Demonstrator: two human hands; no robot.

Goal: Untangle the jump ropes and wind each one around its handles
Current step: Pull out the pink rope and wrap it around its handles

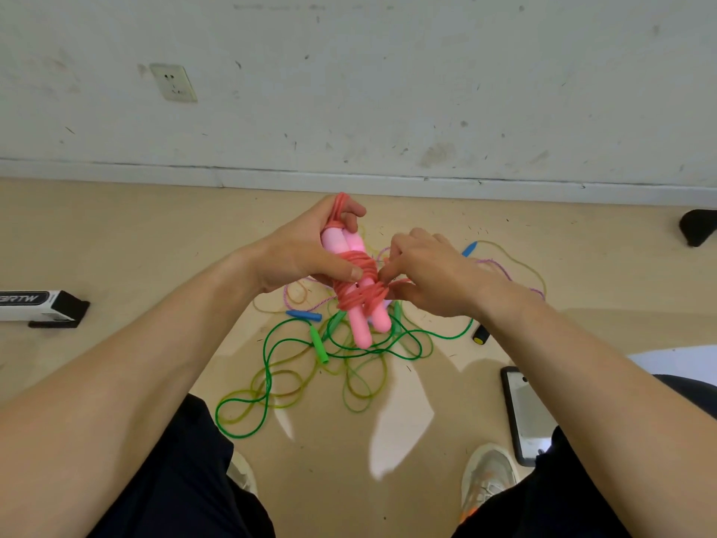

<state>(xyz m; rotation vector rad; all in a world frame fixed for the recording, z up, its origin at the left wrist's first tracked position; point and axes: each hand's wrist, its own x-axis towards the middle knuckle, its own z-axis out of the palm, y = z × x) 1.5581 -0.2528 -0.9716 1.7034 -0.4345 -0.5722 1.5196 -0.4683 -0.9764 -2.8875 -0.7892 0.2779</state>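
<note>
My left hand (pixel 306 246) grips two pink handles (pixel 359 324) held side by side, above the floor. A red-pink rope (pixel 357 281) is wound in several turns around their middle, and a loop of it sticks out above my left fingers. My right hand (pixel 423 273) pinches the rope's end right beside the coil. On the floor below lies a tangle of green rope (pixel 271 366) with green handles (pixel 318 343), a yellowish rope with blue handles (pixel 304 315), and a thin purple cord (pixel 500 267).
A phone (pixel 523 413) lies on the floor at the right, near my right shoe (pixel 485 479). A white and black box (pixel 35 304) sits at the left. A small black and yellow piece (pixel 481 336) lies right of the tangle. The wall and skirting run behind.
</note>
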